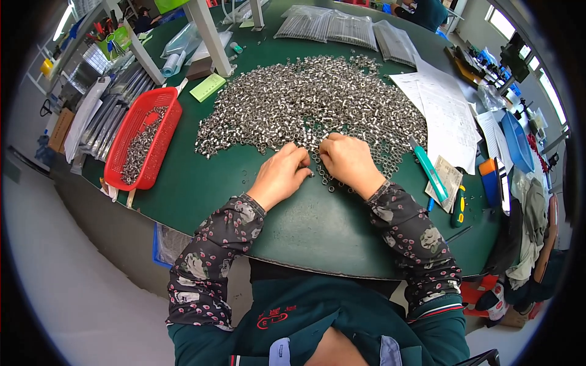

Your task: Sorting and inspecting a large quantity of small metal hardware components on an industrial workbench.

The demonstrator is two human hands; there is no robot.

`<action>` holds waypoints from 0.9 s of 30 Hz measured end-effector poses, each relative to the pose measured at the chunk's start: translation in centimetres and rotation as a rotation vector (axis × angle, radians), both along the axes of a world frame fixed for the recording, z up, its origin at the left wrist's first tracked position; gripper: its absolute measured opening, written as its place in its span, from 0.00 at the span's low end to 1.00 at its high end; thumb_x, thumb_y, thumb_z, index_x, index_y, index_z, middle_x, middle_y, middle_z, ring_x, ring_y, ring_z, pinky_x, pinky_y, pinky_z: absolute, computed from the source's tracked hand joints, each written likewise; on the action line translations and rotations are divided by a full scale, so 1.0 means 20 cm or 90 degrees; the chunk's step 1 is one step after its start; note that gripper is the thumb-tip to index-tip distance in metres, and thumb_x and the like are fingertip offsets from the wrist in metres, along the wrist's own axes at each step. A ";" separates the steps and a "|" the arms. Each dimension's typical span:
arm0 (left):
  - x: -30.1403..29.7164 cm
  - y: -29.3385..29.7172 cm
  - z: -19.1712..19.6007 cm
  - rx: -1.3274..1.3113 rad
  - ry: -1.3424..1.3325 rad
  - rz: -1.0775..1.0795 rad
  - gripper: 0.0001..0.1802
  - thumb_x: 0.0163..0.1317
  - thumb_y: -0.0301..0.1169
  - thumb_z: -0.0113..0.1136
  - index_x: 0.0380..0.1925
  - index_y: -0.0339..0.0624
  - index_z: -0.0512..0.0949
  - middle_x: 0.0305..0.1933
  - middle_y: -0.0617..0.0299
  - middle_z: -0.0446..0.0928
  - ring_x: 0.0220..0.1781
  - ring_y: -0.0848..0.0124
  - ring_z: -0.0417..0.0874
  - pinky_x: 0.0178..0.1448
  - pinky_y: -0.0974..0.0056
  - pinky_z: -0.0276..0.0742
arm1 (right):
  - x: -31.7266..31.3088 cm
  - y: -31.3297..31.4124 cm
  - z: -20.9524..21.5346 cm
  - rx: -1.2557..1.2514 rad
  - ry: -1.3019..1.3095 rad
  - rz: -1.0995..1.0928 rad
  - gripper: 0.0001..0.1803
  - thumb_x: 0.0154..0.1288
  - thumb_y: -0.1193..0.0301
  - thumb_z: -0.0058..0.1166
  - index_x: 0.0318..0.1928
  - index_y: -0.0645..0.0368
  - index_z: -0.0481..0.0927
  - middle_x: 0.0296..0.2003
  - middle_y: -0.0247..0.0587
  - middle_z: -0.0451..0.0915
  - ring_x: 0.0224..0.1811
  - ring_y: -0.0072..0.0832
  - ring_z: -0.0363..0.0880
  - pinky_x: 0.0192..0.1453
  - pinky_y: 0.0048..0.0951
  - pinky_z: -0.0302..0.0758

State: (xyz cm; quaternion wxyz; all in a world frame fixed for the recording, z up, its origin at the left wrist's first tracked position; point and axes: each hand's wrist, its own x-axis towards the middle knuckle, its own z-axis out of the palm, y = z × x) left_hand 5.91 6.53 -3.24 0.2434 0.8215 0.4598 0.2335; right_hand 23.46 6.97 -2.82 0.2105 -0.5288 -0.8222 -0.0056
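Observation:
A large heap of small silver metal rings (305,100) covers the middle of the green table (305,226). My left hand (282,175) rests at the heap's near edge with its fingers curled on a few rings. My right hand (349,161) lies beside it, knuckles up, fingers bent over rings at the same edge. The fingertips of both hands nearly meet. What each hand pinches is hidden by the fingers.
A red plastic basket (135,174) with more rings sits at the left. Paper sheets (445,116), a teal utility knife (430,174), a blue tray (519,140) and an orange box (488,166) lie at the right. Clear bags of parts (332,25) lie at the back.

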 end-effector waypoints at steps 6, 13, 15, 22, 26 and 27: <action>0.01 -0.03 -0.01 0.046 0.020 -0.028 0.08 0.50 0.28 0.61 0.30 0.41 0.72 0.33 0.60 0.70 0.36 0.60 0.76 0.39 0.60 0.72 | -0.02 -0.06 0.03 -0.070 0.013 0.051 0.02 0.49 0.72 0.53 0.25 0.55 0.77 0.26 0.36 0.76 0.30 0.38 0.77 0.32 0.38 0.73; 0.03 -0.03 0.00 0.082 0.072 -0.024 0.04 0.52 0.26 0.55 0.29 0.43 0.73 0.33 0.60 0.70 0.35 0.59 0.75 0.38 0.58 0.72 | -0.01 -0.04 0.00 -0.016 -0.033 0.054 0.03 0.49 0.71 0.53 0.24 0.56 0.77 0.25 0.37 0.76 0.30 0.37 0.77 0.31 0.36 0.74; 0.04 -0.02 0.01 0.092 0.064 -0.023 0.04 0.52 0.26 0.54 0.29 0.43 0.73 0.33 0.60 0.70 0.35 0.59 0.75 0.38 0.59 0.72 | 0.00 -0.04 -0.01 0.022 -0.039 0.068 0.04 0.50 0.71 0.53 0.23 0.57 0.76 0.25 0.38 0.75 0.30 0.37 0.77 0.31 0.36 0.74; 0.04 -0.05 0.01 0.053 0.028 -0.113 0.07 0.51 0.29 0.58 0.31 0.43 0.73 0.32 0.60 0.70 0.34 0.60 0.76 0.37 0.59 0.72 | 0.00 -0.02 0.02 -0.018 -0.012 0.013 0.06 0.51 0.70 0.53 0.23 0.58 0.77 0.24 0.39 0.75 0.28 0.38 0.77 0.31 0.37 0.73; 0.04 -0.05 0.00 0.074 0.069 -0.114 0.06 0.51 0.29 0.59 0.29 0.43 0.74 0.32 0.61 0.71 0.34 0.60 0.76 0.37 0.58 0.72 | 0.08 -0.02 0.04 -0.038 0.073 -0.038 0.06 0.52 0.67 0.53 0.25 0.56 0.78 0.25 0.39 0.75 0.28 0.39 0.77 0.32 0.37 0.73; 0.03 -0.05 0.00 0.072 0.080 -0.113 0.05 0.51 0.29 0.59 0.28 0.43 0.75 0.32 0.61 0.71 0.34 0.60 0.76 0.37 0.58 0.72 | 0.11 -0.02 0.04 -0.038 0.081 -0.058 0.06 0.52 0.67 0.54 0.25 0.56 0.78 0.25 0.39 0.76 0.28 0.39 0.77 0.32 0.37 0.73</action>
